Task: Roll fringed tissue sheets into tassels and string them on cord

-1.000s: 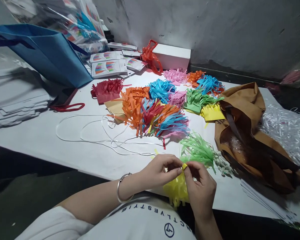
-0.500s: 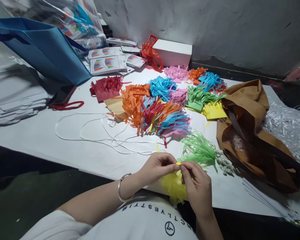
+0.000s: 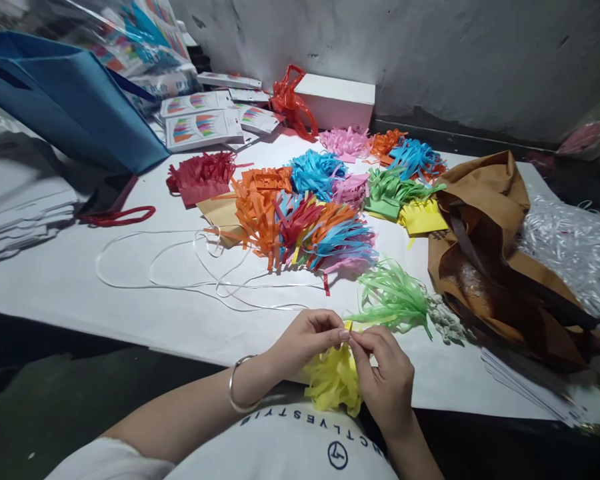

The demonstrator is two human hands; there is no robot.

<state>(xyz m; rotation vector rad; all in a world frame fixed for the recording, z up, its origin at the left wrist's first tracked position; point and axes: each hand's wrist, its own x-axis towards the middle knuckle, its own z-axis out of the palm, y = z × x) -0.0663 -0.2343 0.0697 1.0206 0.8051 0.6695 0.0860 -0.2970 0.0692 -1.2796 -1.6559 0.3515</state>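
A yellow paper tassel (image 3: 333,381) hangs at the table's front edge, its fringe spread below my fingers. My left hand (image 3: 316,337) pinches its narrow top from the left. From the other side my right hand (image 3: 384,370) pinches the same top, and the fingertips of both hands meet there. Just beyond my hands lies a light green tassel (image 3: 393,297). A white cord (image 3: 180,288) runs in loose loops over the table to my left, near a row of tassels in several colours (image 3: 305,230).
On the right slumps a brown bag (image 3: 480,180) beside clear plastic packaging (image 3: 575,233). Fringed paper bundles (image 3: 317,175) cover the middle. Behind are printed packs (image 3: 203,129), a red plastic bag (image 3: 294,103) and a white box (image 3: 335,100). A blue bag (image 3: 75,100) stands left.
Both hands have shifted slightly left and down with the yellow tassel, whose fringe now shows more fully. The camera view has turned a little.
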